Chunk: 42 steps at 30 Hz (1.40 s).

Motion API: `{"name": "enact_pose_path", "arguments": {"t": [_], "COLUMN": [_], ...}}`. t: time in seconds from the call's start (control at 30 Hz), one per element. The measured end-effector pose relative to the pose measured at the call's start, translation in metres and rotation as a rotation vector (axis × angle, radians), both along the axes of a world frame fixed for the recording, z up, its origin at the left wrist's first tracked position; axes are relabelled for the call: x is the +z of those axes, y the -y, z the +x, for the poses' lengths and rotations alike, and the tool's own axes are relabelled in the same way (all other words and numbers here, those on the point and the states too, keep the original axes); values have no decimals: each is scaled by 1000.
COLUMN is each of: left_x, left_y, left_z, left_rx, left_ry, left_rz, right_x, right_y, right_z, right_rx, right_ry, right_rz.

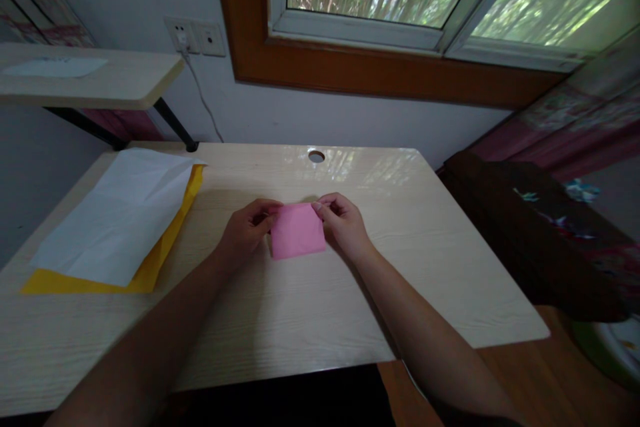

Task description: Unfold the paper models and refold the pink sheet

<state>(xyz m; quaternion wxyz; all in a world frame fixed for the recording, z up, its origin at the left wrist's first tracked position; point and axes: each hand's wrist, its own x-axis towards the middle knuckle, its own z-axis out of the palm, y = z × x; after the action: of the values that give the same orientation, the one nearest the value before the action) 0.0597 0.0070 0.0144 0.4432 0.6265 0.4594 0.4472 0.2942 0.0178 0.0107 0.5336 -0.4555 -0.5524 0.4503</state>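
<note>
A pale wood-grain desk fills most of the view, its top glossy near the far edge where a round cable hole is cut. Behind it runs a white wall with a brown-framed window, and a raised shelf on black legs juts over the desk's far left corner. On the wall beside the shelf sits a socket plate with a white cable hanging down from it.

On the left part of the desk lies a large white paper sheet, creased and resting on top of a yellow sheet that shows along its right and near edges.

Near the middle of the desk, well apart from those sheets, is a folded pink paper — a small rectangle lying flat on the surface. The left hand has its fingers curled and pinches the pink paper at its upper left corner. The right hand does the same at the upper right corner — thumb and fingertips closed on the edge.
</note>
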Motion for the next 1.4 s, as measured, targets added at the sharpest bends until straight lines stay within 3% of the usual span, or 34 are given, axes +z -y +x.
{"name": "enact_pose_path", "arguments": {"t": [0.4,0.7,1.07,1.2,1.4], "left_x": [-1,-3,-1,-4,-7], "left_y": [0,2,9,6,7], "left_z": [-1,-1,4,5,5], "left_rx": [91,-58,-128,-99,-117], "left_ry": [0,-10,-168,-92,121], "left_rz": [13,24,116,74,15], "right_x": [-3,7,11,9,1], "right_y": [0,7,8,7,-1], "right_z": [0,-2,-3,-2,3], "right_rx": [48,326,463,379,51], "right_ry": [-6,179,248,248,-11], "right_rz": [7,-30,7,16,-78]}}
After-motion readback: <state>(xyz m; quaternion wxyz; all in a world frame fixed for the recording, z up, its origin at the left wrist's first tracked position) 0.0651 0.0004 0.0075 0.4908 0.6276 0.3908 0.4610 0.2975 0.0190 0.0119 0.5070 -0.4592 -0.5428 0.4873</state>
